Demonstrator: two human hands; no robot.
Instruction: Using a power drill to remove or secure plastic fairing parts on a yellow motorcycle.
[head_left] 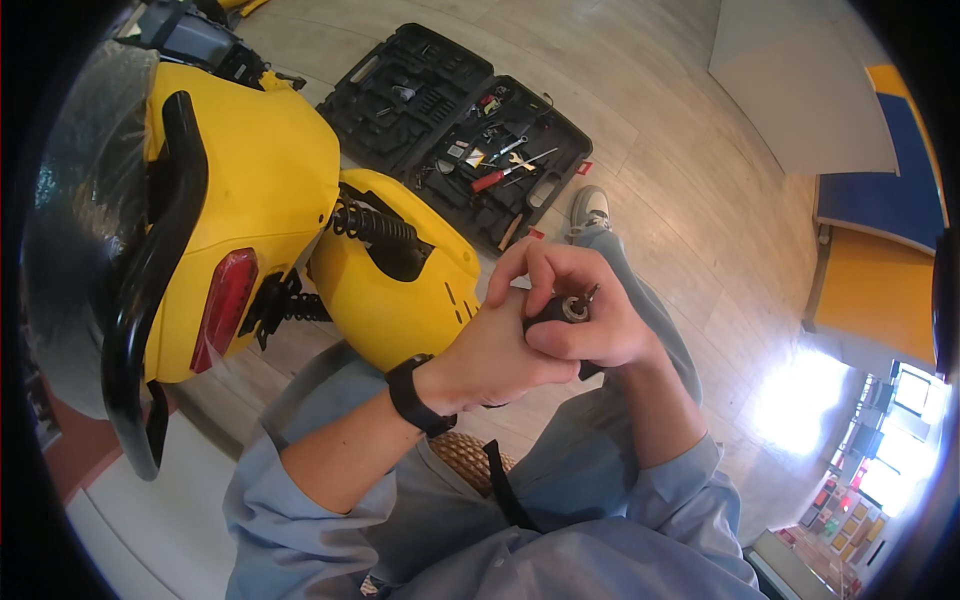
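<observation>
Curled closely, the right hand [608,318] pinches a black bit-tipped tool [570,309] at centre. The left hand [492,347] meets it, its grip hidden; a black band [408,397] circles that wrist. Leftward stands a yellow vehicle [255,165]; ahead, an open black toolcase [440,70] lies on the floor [680,180].
</observation>
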